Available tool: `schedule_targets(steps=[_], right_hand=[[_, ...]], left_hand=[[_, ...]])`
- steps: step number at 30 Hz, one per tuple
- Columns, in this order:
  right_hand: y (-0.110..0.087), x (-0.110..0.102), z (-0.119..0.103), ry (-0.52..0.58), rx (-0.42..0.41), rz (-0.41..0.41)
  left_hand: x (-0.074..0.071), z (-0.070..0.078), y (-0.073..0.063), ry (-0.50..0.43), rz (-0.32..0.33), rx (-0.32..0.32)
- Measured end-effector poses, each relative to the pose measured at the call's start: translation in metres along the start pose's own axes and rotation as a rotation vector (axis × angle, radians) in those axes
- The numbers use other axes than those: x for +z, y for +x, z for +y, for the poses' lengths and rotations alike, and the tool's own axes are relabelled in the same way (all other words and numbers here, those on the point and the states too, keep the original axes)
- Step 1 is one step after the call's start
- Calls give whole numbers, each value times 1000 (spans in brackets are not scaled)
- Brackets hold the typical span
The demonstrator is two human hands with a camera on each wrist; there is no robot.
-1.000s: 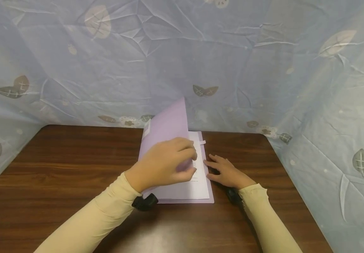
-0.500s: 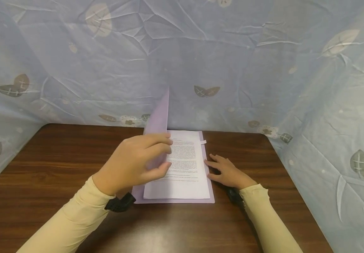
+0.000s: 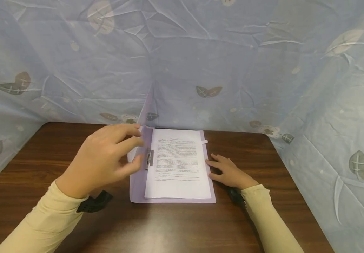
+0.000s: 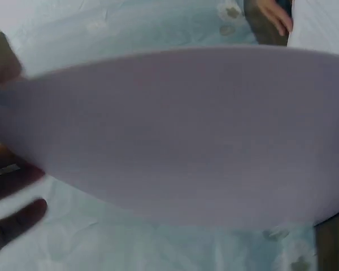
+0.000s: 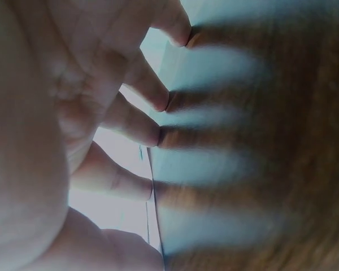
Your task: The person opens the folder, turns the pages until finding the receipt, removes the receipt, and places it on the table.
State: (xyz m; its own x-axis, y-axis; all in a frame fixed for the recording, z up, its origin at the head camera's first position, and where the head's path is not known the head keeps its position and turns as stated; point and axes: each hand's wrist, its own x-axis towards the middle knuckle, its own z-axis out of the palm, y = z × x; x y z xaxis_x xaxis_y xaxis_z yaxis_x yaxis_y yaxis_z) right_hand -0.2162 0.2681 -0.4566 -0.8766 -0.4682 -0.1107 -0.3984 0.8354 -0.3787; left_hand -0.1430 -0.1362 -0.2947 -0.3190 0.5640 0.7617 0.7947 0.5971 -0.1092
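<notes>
Left hand (image 3: pixel 103 154) at purple cover (image 4: pixel 186 141) (raised), right hand (image 3: pixel 230 172) at folder (image 3: pixel 139 189).

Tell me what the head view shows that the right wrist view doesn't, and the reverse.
Only the head view shows the left hand, the metal clip, the white tab and the sleeves.

Only the right wrist view shows the palm side of the right hand, and brown streaks, probably reflections, running from its fingertips across the table.

Both show the right hand, the table, the paper and the folder, the last two only partly from the wrist.
</notes>
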Motion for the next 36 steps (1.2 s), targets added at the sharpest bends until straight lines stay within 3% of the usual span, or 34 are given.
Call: schedule_targets(steps=[7, 15, 20, 23, 26, 29, 34, 36], right_hand=[[-4, 0, 1, 14, -7, 10], [-5, 0, 1, 23, -32, 7], [-2, 3, -2, 25, -27, -1], [0, 4, -3, 21, -25, -5], [2, 4, -3, 12, -25, -4], [3, 2, -3, 6, -27, -5], [3, 0, -2, -3, -27, -16], [2, 0, -2, -7, -21, -18]], left_hand=[[-27, 9, -2, 194, -134, -80], [-35, 15, -21, 369, -285, -329], [-41, 7, -39, 442, -445, -483], [-45, -3, -52, 454, -508, -515], [-43, -14, -67, 441, -527, -521], [-36, -25, -78, 397, -567, -550], [-20, -39, -89, 287, -708, -636], [-12, -42, -92, 261, -735, -647]])
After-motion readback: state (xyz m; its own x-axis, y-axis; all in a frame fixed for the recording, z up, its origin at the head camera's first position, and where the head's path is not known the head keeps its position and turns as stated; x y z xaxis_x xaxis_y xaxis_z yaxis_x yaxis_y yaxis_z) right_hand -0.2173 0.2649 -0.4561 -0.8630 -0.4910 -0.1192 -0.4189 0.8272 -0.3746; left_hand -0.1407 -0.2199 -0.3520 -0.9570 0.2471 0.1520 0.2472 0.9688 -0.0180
